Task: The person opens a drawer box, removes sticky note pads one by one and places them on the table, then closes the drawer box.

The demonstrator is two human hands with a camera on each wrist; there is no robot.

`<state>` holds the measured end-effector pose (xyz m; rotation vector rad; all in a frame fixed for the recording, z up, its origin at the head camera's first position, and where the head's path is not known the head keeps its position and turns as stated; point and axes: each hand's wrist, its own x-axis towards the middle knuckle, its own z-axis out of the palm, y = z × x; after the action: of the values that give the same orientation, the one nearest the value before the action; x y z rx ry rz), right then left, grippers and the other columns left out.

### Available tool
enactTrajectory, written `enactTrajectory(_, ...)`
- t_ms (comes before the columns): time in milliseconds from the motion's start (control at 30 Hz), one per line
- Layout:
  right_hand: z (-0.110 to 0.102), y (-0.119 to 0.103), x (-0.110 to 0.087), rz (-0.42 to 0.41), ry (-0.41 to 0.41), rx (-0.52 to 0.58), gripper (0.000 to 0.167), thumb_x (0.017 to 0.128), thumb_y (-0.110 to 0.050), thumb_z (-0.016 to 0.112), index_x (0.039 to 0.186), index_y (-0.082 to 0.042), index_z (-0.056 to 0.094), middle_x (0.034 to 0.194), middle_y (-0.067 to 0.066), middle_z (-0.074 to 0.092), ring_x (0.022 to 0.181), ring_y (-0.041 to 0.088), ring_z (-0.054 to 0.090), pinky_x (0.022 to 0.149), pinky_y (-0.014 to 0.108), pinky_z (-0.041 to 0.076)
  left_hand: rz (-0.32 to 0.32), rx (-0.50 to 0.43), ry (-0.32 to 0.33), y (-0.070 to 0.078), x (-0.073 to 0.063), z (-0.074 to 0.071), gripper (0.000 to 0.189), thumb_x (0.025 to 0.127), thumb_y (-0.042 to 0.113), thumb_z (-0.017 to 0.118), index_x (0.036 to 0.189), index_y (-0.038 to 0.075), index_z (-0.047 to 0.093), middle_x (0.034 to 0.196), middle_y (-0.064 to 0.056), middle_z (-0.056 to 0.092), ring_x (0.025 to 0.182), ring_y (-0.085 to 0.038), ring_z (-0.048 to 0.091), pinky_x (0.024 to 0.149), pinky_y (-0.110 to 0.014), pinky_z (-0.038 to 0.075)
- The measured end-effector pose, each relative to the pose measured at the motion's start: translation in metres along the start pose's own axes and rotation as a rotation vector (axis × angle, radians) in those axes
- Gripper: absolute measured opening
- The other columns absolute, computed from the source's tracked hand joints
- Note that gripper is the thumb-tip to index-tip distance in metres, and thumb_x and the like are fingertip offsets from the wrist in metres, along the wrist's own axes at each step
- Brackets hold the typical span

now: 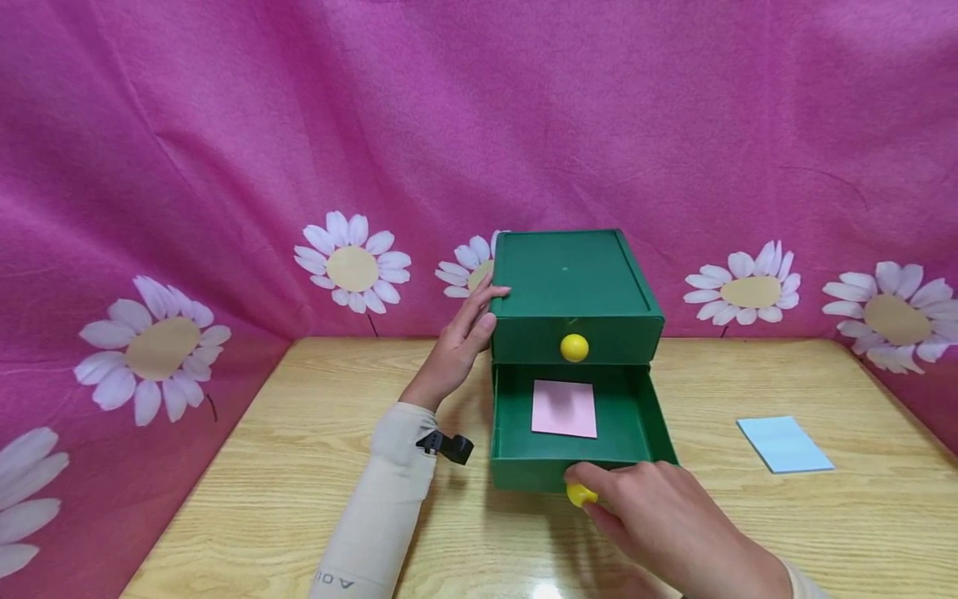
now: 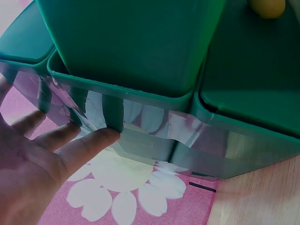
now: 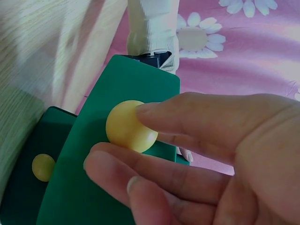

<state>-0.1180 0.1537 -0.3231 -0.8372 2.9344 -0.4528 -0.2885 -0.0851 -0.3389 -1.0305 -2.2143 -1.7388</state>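
Observation:
A green plastic drawer cabinet [image 1: 569, 274] stands on the table. One drawer [image 1: 524, 476] is pulled out below the closed top drawer, and a square pink paper pad [image 1: 565, 408] lies inside it. My right hand [image 1: 659, 512] pinches that drawer's round yellow knob [image 3: 127, 125] between thumb and fingers. Against the cabinet's left side rests my left hand [image 1: 452, 345]. In the left wrist view, its fingers [image 2: 93, 143] are spread and fairly straight along the cabinet's clear, shiny side. The top drawer bears another yellow knob [image 1: 574, 348].
A light blue paper pad [image 1: 786, 445] lies on the wooden table [image 1: 299, 466], right of the cabinet. Pink cloth [image 1: 479, 108] with white daisies hangs behind and at the sides. The right wrist view shows a further green drawer front with its own yellow knob [image 3: 43, 167].

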Motion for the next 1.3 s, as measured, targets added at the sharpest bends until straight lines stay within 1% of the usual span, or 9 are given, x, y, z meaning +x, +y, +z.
enactTrajectory(33,0.000,0.000,0.000,0.000,-0.004,0.001,0.027,0.080,-0.022,0.078,0.101,-0.032,0.066,0.068,-0.025,0.056,0.055,-0.003,0.046,0.059,0.023,0.047,0.002,0.005,0.002,-0.005,0.001,0.000,0.041,0.105,0.025,0.037,0.145,0.024,0.039,0.161,0.005,0.012,0.144,-0.015,0.022,0.110,-0.045,0.033)
enactTrajectory(133,0.001,0.001,0.001,0.006,-0.023,0.006,0.031,0.079,-0.021,0.078,0.107,-0.032,0.068,0.071,-0.025,0.059,0.057,-0.003,0.047,0.061,0.024,0.049,-0.001,0.010,0.002,-0.009,0.001,-0.001,0.041,0.104,0.034,0.038,0.144,0.031,0.040,0.161,0.010,0.012,0.144,-0.011,0.022,0.108,-0.045,0.036)
enactTrajectory(267,0.002,0.001,0.002,0.019,-0.043,0.024,0.034,0.080,-0.019,0.078,0.110,-0.030,0.069,0.070,-0.025,0.058,0.056,-0.003,0.047,0.062,0.023,0.049,-0.001,0.004,0.000,-0.009,0.000,-0.001,0.040,0.103,0.038,0.038,0.143,0.034,0.040,0.160,0.012,0.012,0.143,-0.009,0.022,0.106,-0.047,0.037)
enactTrajectory(500,0.003,0.000,0.001,0.044,-0.046,0.024,0.033,0.079,-0.019,0.078,0.109,-0.030,0.069,0.068,-0.024,0.059,0.054,-0.002,0.047,0.064,0.026,0.051,0.003,-0.004,-0.002,-0.007,0.001,0.000,0.041,0.105,0.026,0.038,0.145,0.026,0.039,0.162,0.004,0.012,0.144,-0.013,0.022,0.108,-0.045,0.035)
enactTrajectory(633,0.003,0.000,0.001,0.047,-0.053,0.038,0.033,0.080,-0.017,0.077,0.110,-0.030,0.069,0.066,-0.023,0.057,0.053,-0.002,0.047,0.061,0.024,0.050,-0.010,-0.020,-0.012,0.010,-0.003,0.000,0.042,0.105,0.022,0.038,0.146,0.016,0.038,0.162,-0.003,0.011,0.145,-0.018,0.021,0.107,-0.047,0.036)
enactTrajectory(733,0.003,-0.001,0.000,0.031,-0.044,0.042,0.032,0.081,-0.016,0.076,0.110,-0.029,0.068,0.059,-0.022,0.051,0.050,-0.001,0.045,0.055,0.021,0.044,-0.014,-0.024,-0.014,0.023,-0.005,0.000,0.042,0.104,0.021,0.038,0.145,0.012,0.038,0.162,-0.006,0.012,0.145,-0.019,0.021,0.109,-0.045,0.034)
enactTrajectory(933,0.002,-0.003,-0.003,0.012,-0.068,0.065,0.029,0.082,-0.017,0.075,0.108,-0.028,0.067,0.053,-0.019,0.044,0.046,0.000,0.043,0.051,0.021,0.039,-0.007,-0.022,-0.011,0.026,-0.005,-0.001,0.041,0.104,0.018,0.037,0.145,0.010,0.039,0.161,-0.008,0.012,0.144,-0.018,0.022,0.110,-0.044,0.033)
enactTrajectory(1167,0.002,-0.003,-0.006,0.010,-0.114,0.063,0.026,0.083,-0.018,0.074,0.106,-0.028,0.065,0.054,-0.018,0.045,0.046,0.000,0.044,0.055,0.022,0.042,-0.015,-0.031,-0.008,0.025,-0.005,0.000,0.041,0.104,0.017,0.038,0.145,0.012,0.040,0.162,-0.005,0.012,0.144,-0.017,0.022,0.109,-0.044,0.034)
enactTrajectory(1300,0.002,-0.002,-0.006,-0.020,-0.140,0.080,0.025,0.084,-0.020,0.074,0.104,-0.029,0.063,0.057,-0.020,0.047,0.048,-0.001,0.045,0.057,0.023,0.045,-0.020,-0.030,-0.011,0.025,-0.005,-0.001,0.041,0.104,0.018,0.037,0.145,0.012,0.039,0.162,-0.005,0.012,0.145,-0.018,0.022,0.108,-0.045,0.036)
